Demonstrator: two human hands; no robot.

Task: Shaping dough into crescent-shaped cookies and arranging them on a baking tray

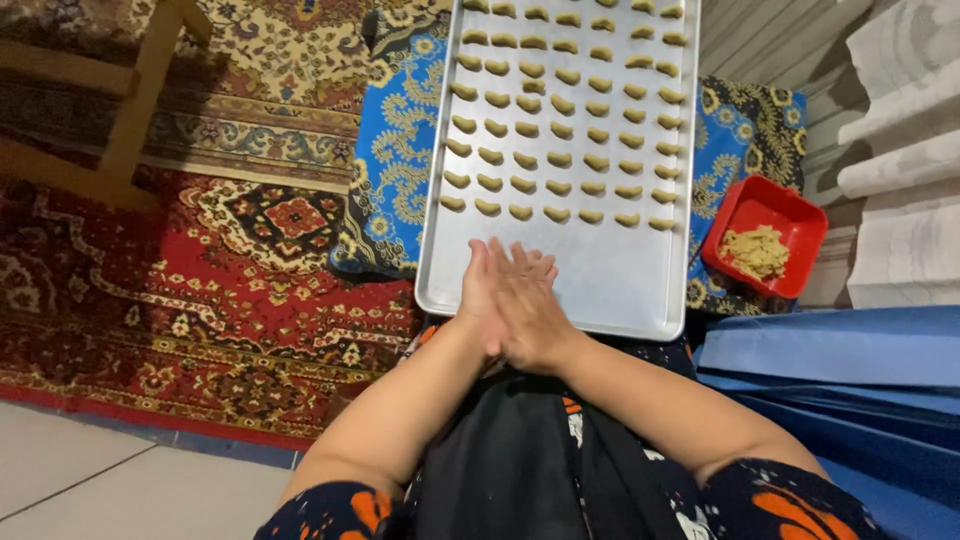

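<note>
My left hand [480, 290] and my right hand [530, 305] are pressed palm to palm over the near edge of a silver baking tray [620, 285]. Whatever lies between the palms is hidden. Several rows of small curved dough pieces [560, 130] fill the far part of the tray. The near strip of the tray under my fingers is bare metal.
A red square tub [765, 235] with crumbly dough stands right of the tray. The tray rests on a blue patterned cushion [395, 180]. A red patterned carpet [210, 270] lies to the left, wooden furniture legs [130, 110] at far left, blue folded sheets [840, 350] at right.
</note>
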